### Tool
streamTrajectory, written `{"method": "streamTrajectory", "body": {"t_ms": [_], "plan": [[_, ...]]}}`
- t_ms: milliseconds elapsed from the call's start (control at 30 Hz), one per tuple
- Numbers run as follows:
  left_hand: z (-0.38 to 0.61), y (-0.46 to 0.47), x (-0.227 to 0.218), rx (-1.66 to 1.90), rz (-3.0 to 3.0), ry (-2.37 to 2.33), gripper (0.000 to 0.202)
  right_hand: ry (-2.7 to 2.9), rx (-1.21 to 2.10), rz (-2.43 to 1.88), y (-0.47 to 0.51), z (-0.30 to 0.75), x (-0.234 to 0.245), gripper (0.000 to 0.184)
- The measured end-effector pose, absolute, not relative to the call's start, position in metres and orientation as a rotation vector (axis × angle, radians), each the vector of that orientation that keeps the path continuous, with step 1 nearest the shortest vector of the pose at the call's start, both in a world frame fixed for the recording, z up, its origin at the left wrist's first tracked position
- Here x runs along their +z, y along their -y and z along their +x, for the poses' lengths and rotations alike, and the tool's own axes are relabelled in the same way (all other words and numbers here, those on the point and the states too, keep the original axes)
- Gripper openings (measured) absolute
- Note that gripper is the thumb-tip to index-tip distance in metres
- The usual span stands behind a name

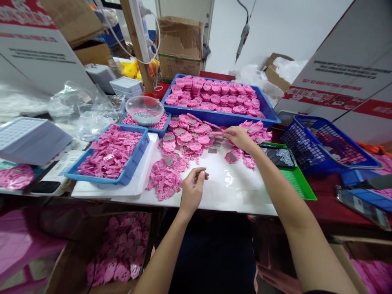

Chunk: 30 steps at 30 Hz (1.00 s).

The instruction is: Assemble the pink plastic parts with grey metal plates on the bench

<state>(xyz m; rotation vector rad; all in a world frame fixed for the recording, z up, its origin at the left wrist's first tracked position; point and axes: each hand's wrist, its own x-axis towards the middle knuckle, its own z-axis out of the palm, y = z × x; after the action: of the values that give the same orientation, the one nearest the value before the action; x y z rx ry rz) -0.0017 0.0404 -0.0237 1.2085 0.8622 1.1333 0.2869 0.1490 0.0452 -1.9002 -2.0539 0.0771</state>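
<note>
My right hand (pixel 240 137) reaches out over the white work surface (pixel 228 192), its fingers closed on the edge of a pink plastic part (pixel 217 133) at the pile. Closer to me, my left hand (pixel 194 185) hovers above the surface with fingers curled and thumb against them; whatever may be in them is hidden. Just left of it lies a heap of small pink plastic pieces (pixel 165 181). Behind it spreads a pile of flat pink plastic parts (pixel 190 132), some bearing grey plates. More pink parts (pixel 234 156) lie below my right forearm.
A large blue tray (pixel 220 117) of stacked pink parts stands behind. Left are a blue tray (pixel 130 177) of small pink pieces and a clear bowl (pixel 145 111) of screws. On the right sit a green tray (pixel 301 188) and blue basket (pixel 318 153). An electric screwdriver (pixel 243 41) hangs above.
</note>
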Motion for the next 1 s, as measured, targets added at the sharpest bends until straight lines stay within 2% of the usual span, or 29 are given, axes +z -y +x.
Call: {"method": "streamTrajectory", "body": {"t_ms": [233,300,400,533,600,700,1000], "plan": [[0.0,-0.045,-0.02,1.178,0.965,-0.817,0.047,2.248,0.211,-1.384,-0.112,0.26,0.057,0.023],[-0.001,-0.047,-0.022,1.176,0.931,-0.804,0.053,2.348,0.24,-1.253,-0.086,0.239,0.06,0.025],[-0.002,-0.049,-0.024,1.179,0.958,-0.804,0.052,2.442,0.289,-1.17,-0.048,0.213,0.061,0.034],[-0.004,-0.047,-0.021,1.137,0.992,-0.75,0.054,2.235,0.625,-1.1,-0.033,0.199,0.056,0.027],[-0.006,-0.043,-0.018,1.089,1.024,-0.738,0.047,1.974,0.694,-1.168,-0.044,0.198,0.05,0.021],[-0.009,-0.037,-0.014,0.97,1.104,-0.704,0.035,1.762,0.622,-1.352,-0.072,0.192,0.034,0.02],[-0.011,-0.039,-0.016,1.046,1.166,-0.724,0.028,2.306,0.345,-1.403,-0.098,0.162,-0.002,0.019]]}}
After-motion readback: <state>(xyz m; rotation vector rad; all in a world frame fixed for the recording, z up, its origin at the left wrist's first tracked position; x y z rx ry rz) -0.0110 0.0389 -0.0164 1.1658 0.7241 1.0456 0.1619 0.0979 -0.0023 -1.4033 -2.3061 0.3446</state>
